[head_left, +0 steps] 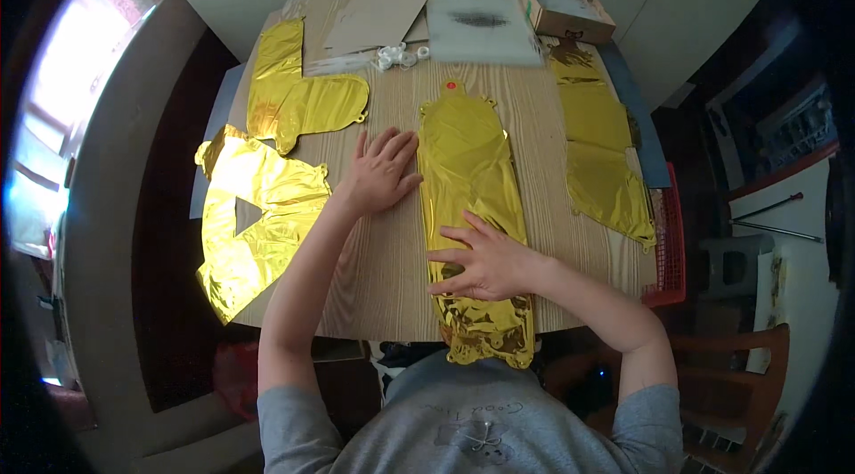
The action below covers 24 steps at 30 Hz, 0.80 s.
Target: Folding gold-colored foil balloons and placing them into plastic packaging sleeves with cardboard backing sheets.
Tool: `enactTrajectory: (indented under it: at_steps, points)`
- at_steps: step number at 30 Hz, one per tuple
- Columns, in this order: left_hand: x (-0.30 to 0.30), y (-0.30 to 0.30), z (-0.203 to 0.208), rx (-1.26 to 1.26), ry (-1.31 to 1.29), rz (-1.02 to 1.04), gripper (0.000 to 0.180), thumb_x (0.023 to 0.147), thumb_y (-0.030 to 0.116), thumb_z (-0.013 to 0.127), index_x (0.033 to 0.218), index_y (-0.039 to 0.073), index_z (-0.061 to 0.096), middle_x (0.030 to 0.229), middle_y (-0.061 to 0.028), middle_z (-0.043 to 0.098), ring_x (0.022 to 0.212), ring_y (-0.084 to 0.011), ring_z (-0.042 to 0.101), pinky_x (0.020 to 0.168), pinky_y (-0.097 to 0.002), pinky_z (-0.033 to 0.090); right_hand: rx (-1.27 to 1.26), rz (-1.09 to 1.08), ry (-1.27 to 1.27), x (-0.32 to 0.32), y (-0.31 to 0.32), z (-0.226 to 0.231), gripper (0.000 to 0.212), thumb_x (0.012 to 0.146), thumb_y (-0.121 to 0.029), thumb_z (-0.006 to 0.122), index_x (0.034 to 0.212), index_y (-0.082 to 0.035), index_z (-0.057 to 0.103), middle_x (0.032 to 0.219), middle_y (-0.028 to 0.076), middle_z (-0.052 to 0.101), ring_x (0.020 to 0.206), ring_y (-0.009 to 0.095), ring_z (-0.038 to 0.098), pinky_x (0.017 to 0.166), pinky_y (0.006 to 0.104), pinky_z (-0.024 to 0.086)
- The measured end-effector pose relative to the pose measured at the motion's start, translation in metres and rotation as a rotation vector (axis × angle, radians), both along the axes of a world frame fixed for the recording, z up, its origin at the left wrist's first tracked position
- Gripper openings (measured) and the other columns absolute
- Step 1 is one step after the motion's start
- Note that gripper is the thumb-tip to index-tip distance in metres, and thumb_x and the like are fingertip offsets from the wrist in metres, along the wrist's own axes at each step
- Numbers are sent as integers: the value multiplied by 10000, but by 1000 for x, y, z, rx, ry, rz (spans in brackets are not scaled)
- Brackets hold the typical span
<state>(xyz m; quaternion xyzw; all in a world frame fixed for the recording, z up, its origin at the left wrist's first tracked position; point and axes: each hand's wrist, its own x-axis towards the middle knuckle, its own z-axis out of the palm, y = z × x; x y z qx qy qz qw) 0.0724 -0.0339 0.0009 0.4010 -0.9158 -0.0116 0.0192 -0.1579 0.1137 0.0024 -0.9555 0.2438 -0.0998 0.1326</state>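
A flat gold foil balloon (468,162), long and deflated, lies in front of me with a small red mark on its far tab. Its near end hangs a little over the table's front edge. My right hand (481,260) rests on its lower half, fingers spread. Beside its left edge, my left hand (383,173) lies flat on the wooden table (383,269), fingers stretched out and tips close to the foil. To the left are an L-shaped gold foil balloon (307,100) and an A-shaped one (258,247). Another gold foil balloon (597,135) lies at the right.
At the back are white ribbon rolls (396,56), a grey-brown board (378,18), a clear plastic sheet with a dark patch (485,33) and an open cardboard box (574,15). A red plastic basket (668,242) stands by the right edge, near a wooden chair (739,376).
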Motion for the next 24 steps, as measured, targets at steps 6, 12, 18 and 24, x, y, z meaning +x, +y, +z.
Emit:
enactTrajectory:
  at_steps: [6,12,18,24]
  points:
    - [-17,60,9,2,37,-216,715,955,526,424,1444,8,372,1539,-143,319,1453,-269,243,1169,-543,150,17,-2,31,1,0,-3,328,938,-457,506,1258,-472,572,1441,-5,447,1379,320,332,1148,627,183]
    - [-14,66,-1,109,79,-194,751,959,504,436,1481,-12,275,1559,-179,262,1457,-302,227,1172,-540,136,23,-2,12,1,1,3,334,938,-440,513,1267,-463,568,1443,-15,446,1382,314,321,1146,628,187]
    - [-8,51,-6,50,55,-139,784,951,516,436,1490,-20,241,1552,-192,266,1448,-310,244,1167,-542,150,17,-9,48,0,2,2,345,927,-435,536,1269,-458,568,1448,-15,444,1411,326,273,1149,623,178]
    - [-11,46,-1,-20,20,-95,873,905,592,460,1456,-62,288,1522,-212,307,1423,-338,277,1166,-540,151,8,-9,24,-1,2,-2,364,907,-448,562,1270,-465,565,1450,-14,446,1410,335,278,1154,619,164]
